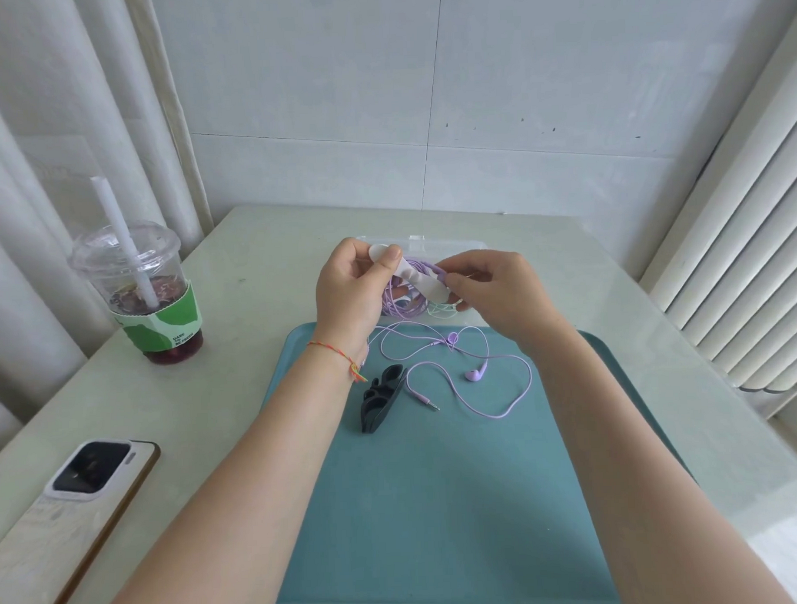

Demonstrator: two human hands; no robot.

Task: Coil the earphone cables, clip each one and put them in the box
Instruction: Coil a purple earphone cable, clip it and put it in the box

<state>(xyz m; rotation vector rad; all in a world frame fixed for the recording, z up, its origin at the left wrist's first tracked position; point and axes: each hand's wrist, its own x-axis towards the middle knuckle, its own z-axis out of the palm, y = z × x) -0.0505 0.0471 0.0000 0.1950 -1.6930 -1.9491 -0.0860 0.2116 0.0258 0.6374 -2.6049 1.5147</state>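
Observation:
My left hand pinches one end of a white cable clip, held above the far edge of the teal tray. My right hand grips the clip's other end together with a coiled purple earphone cable. The clip lies across the coil. A second purple earphone lies loose and uncoiled on the tray, its plug pointing toward me. A black clip rests on the tray beside it. A clear plastic box stands behind my hands, with a whitish cable inside.
A plastic cup of dark drink with a white straw stands at the table's left. A phone lies face down near the front left edge. A curtain hangs at the left and a radiator runs along the right.

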